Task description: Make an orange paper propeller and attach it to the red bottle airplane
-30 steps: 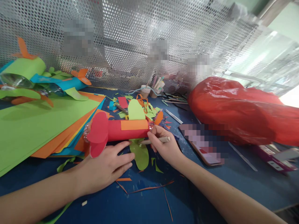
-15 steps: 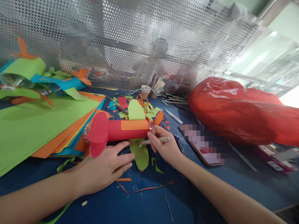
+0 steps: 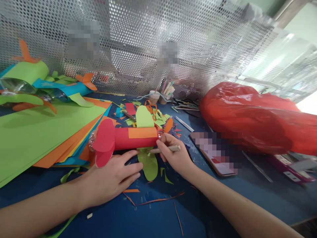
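A red paper-wrapped bottle plane (image 3: 128, 138) lies on the blue table (image 3: 148, 218), with an orange band, green wings and a red tail fin at its left end. My left hand (image 3: 111, 177) lies flat beside it, fingers spread, fingertips touching the bottle's near side and the lower green wing (image 3: 148, 163). My right hand (image 3: 173, 153) is closed on a pale stick-like pen (image 3: 164, 149), its tip against the bottle's right end near the wing.
A stack of green, orange and blue paper sheets (image 3: 42, 135) lies left. Finished paper planes (image 3: 29, 82) sit at the back left. Paper scraps (image 3: 148, 114), cups of sticks (image 3: 163, 94), a big red plastic bag (image 3: 250, 115) and a perforated metal screen (image 3: 148, 39) surround the spot.
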`<action>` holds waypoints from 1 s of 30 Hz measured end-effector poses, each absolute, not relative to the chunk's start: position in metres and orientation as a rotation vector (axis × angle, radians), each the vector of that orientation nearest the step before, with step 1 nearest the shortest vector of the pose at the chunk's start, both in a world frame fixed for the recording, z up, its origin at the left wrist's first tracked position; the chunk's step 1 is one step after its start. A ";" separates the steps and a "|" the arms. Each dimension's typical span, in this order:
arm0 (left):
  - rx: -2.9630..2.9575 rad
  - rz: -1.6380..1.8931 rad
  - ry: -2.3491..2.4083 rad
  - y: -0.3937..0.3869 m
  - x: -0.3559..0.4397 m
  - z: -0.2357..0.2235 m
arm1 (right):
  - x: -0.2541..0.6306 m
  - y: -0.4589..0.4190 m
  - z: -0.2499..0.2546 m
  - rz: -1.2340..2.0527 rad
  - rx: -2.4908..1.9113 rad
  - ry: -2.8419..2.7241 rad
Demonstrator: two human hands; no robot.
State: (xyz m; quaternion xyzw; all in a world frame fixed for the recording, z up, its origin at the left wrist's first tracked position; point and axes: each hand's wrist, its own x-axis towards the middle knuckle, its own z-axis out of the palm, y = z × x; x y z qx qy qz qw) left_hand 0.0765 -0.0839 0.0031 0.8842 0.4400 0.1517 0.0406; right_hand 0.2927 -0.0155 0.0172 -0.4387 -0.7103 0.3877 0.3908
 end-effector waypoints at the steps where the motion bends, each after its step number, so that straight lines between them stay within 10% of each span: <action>1: 2.707 0.461 1.342 -0.084 0.076 0.003 | 0.292 -0.015 0.017 0.991 -1.114 -1.802; 30: 2.757 0.424 1.325 -0.083 0.076 0.002 | 0.293 -0.014 0.018 0.990 -1.130 -1.784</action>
